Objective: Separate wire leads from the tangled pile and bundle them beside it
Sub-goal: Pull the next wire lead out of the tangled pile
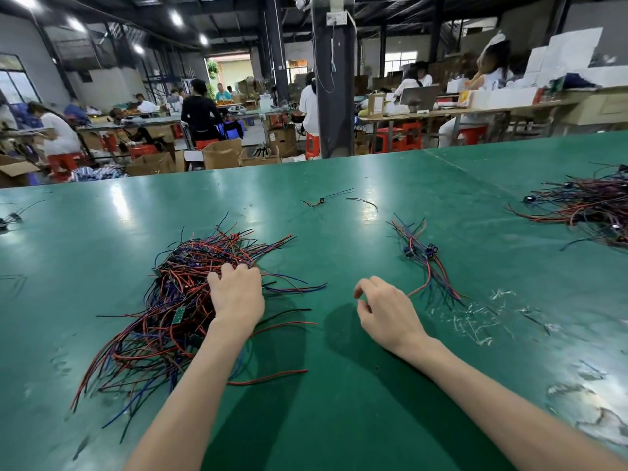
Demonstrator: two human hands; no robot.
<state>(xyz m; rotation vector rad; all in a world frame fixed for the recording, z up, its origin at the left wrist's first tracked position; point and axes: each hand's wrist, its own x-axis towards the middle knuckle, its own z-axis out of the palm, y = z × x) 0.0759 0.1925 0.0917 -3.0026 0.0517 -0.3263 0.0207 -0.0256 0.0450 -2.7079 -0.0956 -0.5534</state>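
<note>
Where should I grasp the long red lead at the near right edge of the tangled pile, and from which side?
Pinch the red lead near its free right end, coming from the right with the right hand. That end lies alone on the bare table, outside the tangled pile, so it should probably pull free.

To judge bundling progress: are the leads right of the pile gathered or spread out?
Loosely gathered. The separated leads lie in one bunch apart from the tangled pile, ends fanning; no tie visible.

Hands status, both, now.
Left hand: fingers curled into the tangled pile, gripping wires.
Right hand: loosely curled, holding nothing.
</note>
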